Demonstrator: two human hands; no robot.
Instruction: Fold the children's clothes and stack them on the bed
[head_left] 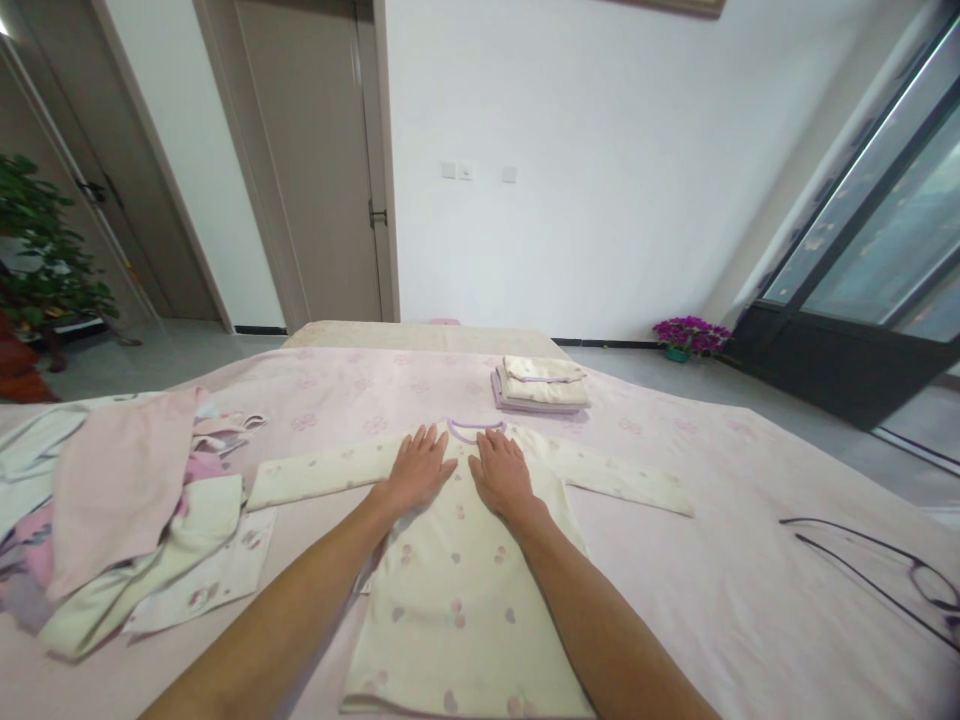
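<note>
On the pink bed: cream long-sleeved garment spread flat, centre.
Left hand and right hand lie palm-down, fingers extended, side by side on its chest; unfolded clothes pile left; folded stack far.

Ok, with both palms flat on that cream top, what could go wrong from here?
1. The left hand and right hand press flat near the collar of the cream top; sliding them could bunch the fabric.
2. The sleeve beside the left hand ends close to the loose pile of clothes and may drag pieces along.
3. The glasses lie on the bed cover at the right; a swept garment might catch them.
</note>
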